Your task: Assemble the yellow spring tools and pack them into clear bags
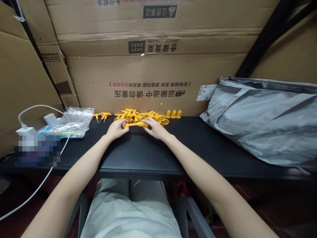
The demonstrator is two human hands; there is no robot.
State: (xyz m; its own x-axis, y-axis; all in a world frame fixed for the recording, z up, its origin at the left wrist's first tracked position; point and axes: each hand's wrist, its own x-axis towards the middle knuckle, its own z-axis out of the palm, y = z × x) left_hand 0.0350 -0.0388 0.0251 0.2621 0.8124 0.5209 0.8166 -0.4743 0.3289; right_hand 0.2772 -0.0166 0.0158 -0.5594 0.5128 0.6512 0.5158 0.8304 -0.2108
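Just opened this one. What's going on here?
A person seated at a black table is holding a ridged yellow piece level between both hands: the left hand has one end, the right hand the other. Just beyond the hands lies a heap of yellow parts. Left of the heap are a few T-shaped pieces with spiral tips; to its right, three yellow cups stand in a row. A grey bag sits at far right.

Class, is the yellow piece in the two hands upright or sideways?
Sideways: the yellow piece runs lengthwise from the left hand to the right hand.
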